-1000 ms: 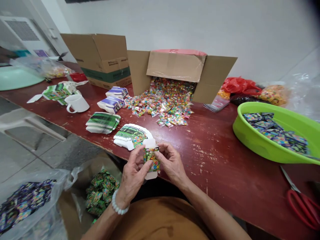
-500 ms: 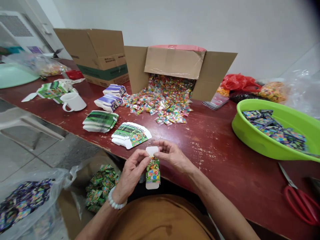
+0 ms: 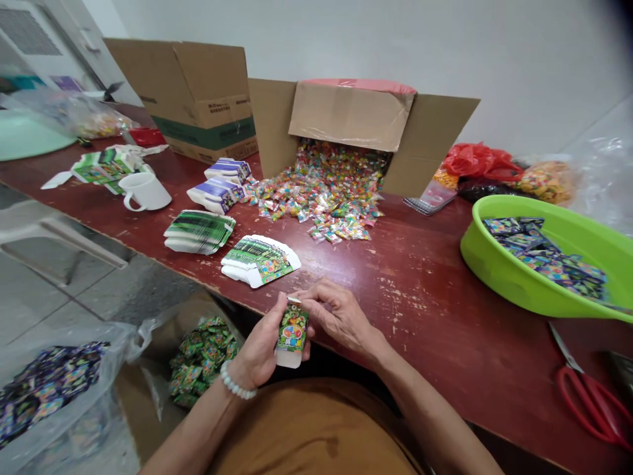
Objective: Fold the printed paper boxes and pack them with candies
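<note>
A small green printed candy box (image 3: 293, 330) is held upright in front of my body, at the table's near edge. My left hand (image 3: 264, 346) wraps round it from the left and behind, fingertips showing at its right side. The fingers of my right hand (image 3: 341, 316) are bent at the box's top end, on the upper flap, which they partly hide. At the bottom a white flap sticks out. Just beyond my hands lies a fanned stack of flat green boxes (image 3: 260, 260), with a second stack of flat green cartons (image 3: 199, 231) to its left.
Wrapped candies (image 3: 329, 198) spill from an open cardboard box (image 3: 353, 119). A white mug (image 3: 146, 191) stands left. To the right are a green basin (image 3: 494, 270) holding dark sachets and red-handled scissors (image 3: 588, 402). Green sachets (image 3: 202, 356) fill a carton below the table edge.
The top flap stood up and now looks folded down under my right fingers. My left hand has shifted from pinching the top to wrapping round the box, which tilts slightly.
</note>
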Motion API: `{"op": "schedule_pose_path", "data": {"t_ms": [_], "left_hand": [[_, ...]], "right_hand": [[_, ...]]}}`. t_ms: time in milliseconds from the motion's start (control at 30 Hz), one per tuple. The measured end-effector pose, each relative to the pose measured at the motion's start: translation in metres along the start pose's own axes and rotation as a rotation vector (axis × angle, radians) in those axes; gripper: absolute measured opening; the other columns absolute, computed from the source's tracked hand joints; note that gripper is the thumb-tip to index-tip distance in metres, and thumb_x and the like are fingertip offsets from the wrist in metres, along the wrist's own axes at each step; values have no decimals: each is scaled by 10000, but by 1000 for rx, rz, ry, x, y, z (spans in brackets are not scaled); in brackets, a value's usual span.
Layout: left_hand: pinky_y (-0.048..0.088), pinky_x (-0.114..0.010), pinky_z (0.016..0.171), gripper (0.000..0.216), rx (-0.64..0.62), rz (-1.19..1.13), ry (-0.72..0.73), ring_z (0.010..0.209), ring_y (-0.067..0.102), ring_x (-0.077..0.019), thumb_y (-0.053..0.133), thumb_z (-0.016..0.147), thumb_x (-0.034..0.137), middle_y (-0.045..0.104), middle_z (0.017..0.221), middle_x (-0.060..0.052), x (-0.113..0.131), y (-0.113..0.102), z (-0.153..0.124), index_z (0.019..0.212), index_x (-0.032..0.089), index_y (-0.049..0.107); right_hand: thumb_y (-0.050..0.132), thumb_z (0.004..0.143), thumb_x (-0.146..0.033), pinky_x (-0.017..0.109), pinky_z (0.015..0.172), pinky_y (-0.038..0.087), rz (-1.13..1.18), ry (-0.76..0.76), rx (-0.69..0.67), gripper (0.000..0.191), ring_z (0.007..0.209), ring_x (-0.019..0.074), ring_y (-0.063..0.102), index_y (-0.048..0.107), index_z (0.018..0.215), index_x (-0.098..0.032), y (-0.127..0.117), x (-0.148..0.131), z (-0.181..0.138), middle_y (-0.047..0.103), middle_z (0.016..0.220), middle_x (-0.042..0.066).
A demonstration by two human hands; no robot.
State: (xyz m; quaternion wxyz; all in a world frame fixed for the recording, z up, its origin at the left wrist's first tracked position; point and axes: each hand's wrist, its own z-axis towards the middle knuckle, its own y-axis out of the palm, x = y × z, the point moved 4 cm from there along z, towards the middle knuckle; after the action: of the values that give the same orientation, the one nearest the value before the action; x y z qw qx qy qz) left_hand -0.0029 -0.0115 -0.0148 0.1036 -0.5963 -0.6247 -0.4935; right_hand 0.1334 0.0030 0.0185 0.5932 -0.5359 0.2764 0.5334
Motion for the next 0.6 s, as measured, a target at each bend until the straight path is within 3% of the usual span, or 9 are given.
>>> {"op": "schedule_pose_path", "data": {"t_ms": [133, 300, 367, 467, 600], "left_hand": [[458, -230, 411, 564, 24, 12, 50, 436, 620, -152, 418, 902, 665, 676, 653, -32, 0, 4, 3, 1074, 164, 613], [438, -219, 427, 665, 40, 111, 164, 441, 598, -130, 387, 877, 722, 688, 667, -55, -1, 3, 6, 1002, 127, 656], [443, -223, 443, 685, 36, 163, 193, 441, 590, -126, 376, 871, 735, 689, 669, -65, -1, 1, 7, 940, 119, 668], [448, -221, 458, 686, 38, 207, 210, 450, 582, -121, 382, 873, 729, 683, 663, -62, 1, -2, 6, 965, 115, 674], [447, -224, 430, 681, 59, 196, 192, 433, 583, -133, 413, 885, 696, 675, 651, -24, 3, -1, 5, 1276, 161, 566]], "right_hand": [[615, 868, -310, 225, 478, 474, 163, 199, -19, 142, 482, 84, 603, 648, 828, -178, 5, 9, 2, 711, 924, 47], [669, 790, -313, 219, 419, 455, 418, 370, -66, 159, 433, 128, 616, 596, 804, -172, 8, 18, 12, 661, 619, -11], [696, 765, -343, 218, 403, 440, 516, 408, -52, 212, 401, 122, 592, 567, 758, -175, 7, 19, 14, 647, 584, -21], [708, 770, -386, 226, 415, 443, 545, 400, -38, 251, 406, 118, 584, 571, 765, -177, 6, 17, 14, 653, 619, -16], [617, 872, -408, 279, 577, 520, 355, 216, -82, 241, 584, 133, 647, 592, 773, -189, 4, 4, 7, 703, 885, 44]]}}
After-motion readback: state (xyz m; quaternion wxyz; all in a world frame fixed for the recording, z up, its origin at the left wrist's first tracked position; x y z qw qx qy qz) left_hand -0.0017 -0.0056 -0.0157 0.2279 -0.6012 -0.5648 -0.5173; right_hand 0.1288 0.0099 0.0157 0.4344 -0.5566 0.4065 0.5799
